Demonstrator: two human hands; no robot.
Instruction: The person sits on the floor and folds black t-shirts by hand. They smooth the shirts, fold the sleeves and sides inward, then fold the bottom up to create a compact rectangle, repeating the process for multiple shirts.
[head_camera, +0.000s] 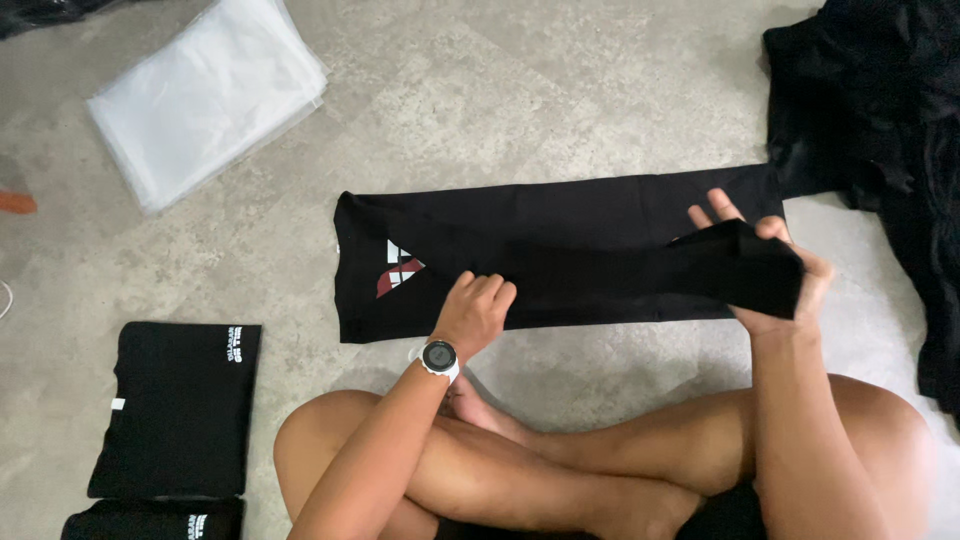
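A black T-shirt (560, 225) with a red and white print lies folded into a long strip on the grey floor in front of me. My left hand (474, 312), with a white watch on the wrist, presses down on the strip near its middle. My right hand (770, 262) grips the right end of the shirt and lifts it, folding it over toward the left. I sit cross-legged, my knees just below the shirt.
A stack of clear plastic bags (205, 95) lies at the upper left. Folded black shirts (180, 405) sit at the lower left, another (150, 522) below them. A heap of black garments (880, 120) fills the upper right. A small orange object (15, 203) lies at the left edge.
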